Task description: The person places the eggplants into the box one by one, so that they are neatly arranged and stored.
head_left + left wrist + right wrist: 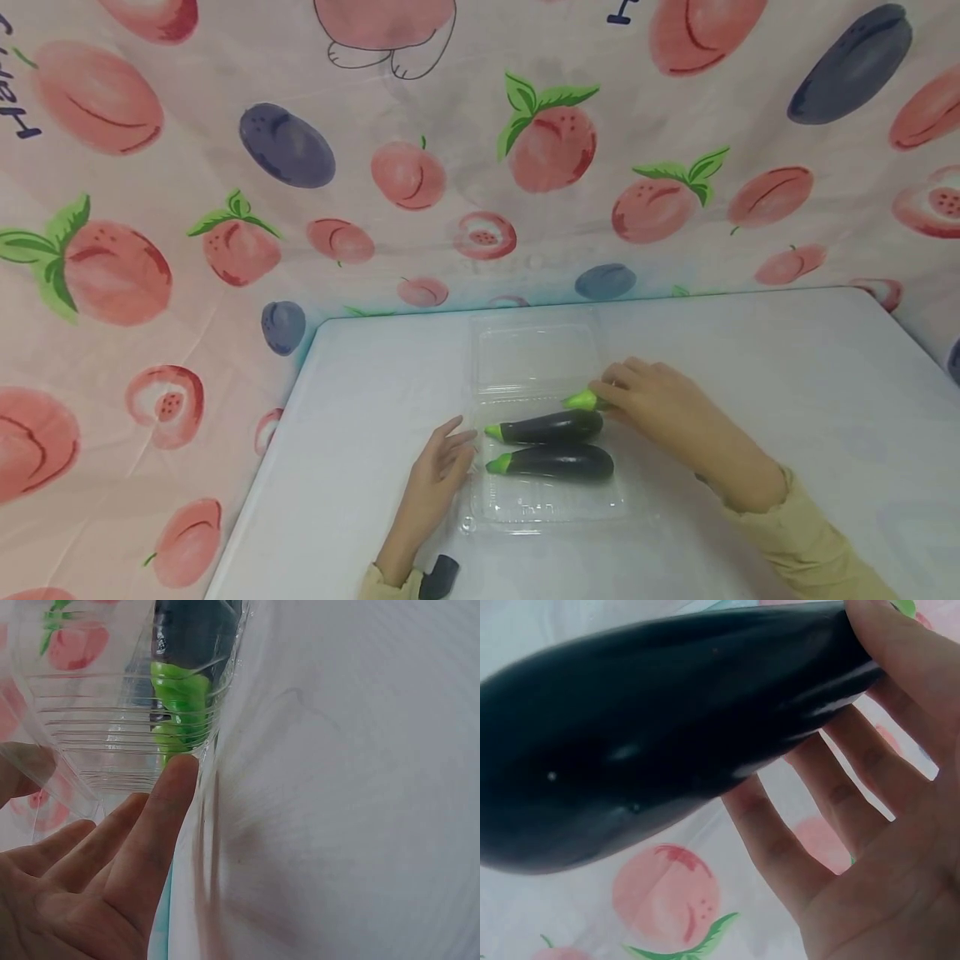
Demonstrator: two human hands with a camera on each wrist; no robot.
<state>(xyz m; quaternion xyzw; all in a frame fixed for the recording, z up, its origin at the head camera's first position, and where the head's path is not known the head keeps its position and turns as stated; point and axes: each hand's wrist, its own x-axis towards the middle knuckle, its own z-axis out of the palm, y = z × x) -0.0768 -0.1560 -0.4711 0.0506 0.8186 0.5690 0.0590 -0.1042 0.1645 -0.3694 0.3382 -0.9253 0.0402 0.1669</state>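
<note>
Two dark eggplants with green caps, a back one (555,427) and a front one (555,462), lie side by side in a clear plastic clamshell container (555,507). My right hand (663,408) grips a third eggplant (660,735) between thumb and fingers, above the container's back right part; in the head view mostly its green cap (581,401) shows past the hand. My left hand (441,467) is at the container's left side, fingers fairly straight. In the left wrist view its fingertips are right at the ribbed clear wall (112,727), near a green cap (180,705).
The container's clear lid (536,358) lies folded back toward the rear of the white table (750,350). Behind and to the left hangs a pink cloth (450,100) printed with fruit. A small black object (439,577) is at the left sleeve.
</note>
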